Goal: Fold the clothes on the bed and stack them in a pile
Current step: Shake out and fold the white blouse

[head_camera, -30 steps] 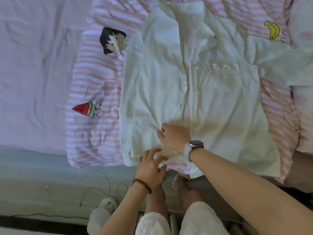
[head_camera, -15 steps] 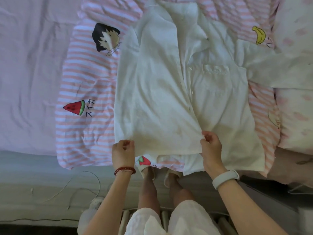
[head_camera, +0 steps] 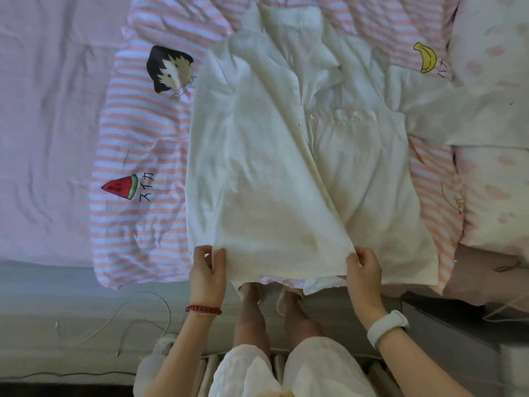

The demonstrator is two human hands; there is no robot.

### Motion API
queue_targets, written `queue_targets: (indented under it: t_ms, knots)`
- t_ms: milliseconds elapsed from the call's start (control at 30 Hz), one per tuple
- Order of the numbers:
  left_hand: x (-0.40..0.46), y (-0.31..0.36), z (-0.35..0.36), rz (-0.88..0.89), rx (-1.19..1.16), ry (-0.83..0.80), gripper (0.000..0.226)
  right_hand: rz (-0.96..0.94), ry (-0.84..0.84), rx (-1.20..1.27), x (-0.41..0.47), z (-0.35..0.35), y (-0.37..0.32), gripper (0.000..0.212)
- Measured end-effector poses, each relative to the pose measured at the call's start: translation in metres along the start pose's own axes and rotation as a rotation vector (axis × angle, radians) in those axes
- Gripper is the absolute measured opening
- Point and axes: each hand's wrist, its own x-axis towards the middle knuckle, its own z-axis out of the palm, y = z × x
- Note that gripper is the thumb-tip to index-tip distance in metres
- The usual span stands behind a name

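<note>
Nearest you, both hands pinch the bottom hem of the white button-front shirt with a chest pocket [head_camera: 286, 173]: your left hand [head_camera: 207, 272] takes the hem at the shirt's left corner, thumb over fingers, and your right hand [head_camera: 365, 270] grips the lower edge of the front placket. The shirt lies face up on the pink-and-white striped quilt [head_camera: 134, 156] at the near edge of the bed, collar pointing away from you, one sleeve trailing off to the right.

This looks like the spreading step, before any fold. Next you would likely pull the hem taut so the left front panel lies flat, then bring that trailing sleeve in.

Further out, the quilt carries a watermelon slice [head_camera: 120, 187] with dark handwritten characters beside it that I cannot read, and a banana [head_camera: 426, 57] with similar marks. No brand label shows.
</note>
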Motion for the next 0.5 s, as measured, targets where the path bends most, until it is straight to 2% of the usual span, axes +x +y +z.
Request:
queue_targets:
  t_ms: [67, 167, 267, 333, 400, 500]
  knots:
    - [-0.005, -0.009, -0.007, -0.045, -0.021, 0.006, 0.012, -0.032, -0.062, -0.101, -0.007, -0.003, 0.011, 0.015]
    - [-0.007, -0.026, -0.014, -0.168, 0.017, 0.001, 0.018, 0.021, -0.221, -0.365, -0.01, -0.004, 0.028, 0.013]
    - [-0.003, -0.033, -0.015, -0.242, 0.123, -0.073, 0.041, 0.035, -0.339, -0.682, -0.01, -0.004, 0.037, 0.019]
    - [0.002, -0.033, -0.014, -0.232, 0.207, -0.113, 0.055, -0.023, -0.317, -0.873, -0.01, -0.003, 0.034, 0.023]
    - [0.008, -0.029, -0.012, -0.173, 0.301, -0.117, 0.056, -0.106, -0.241, -0.873, -0.008, 0.0, 0.025, 0.027]
    - [0.019, -0.013, -0.008, -0.08, 0.364, -0.087, 0.048, -0.197, -0.216, -0.673, 0.002, 0.011, 0.006, 0.025]
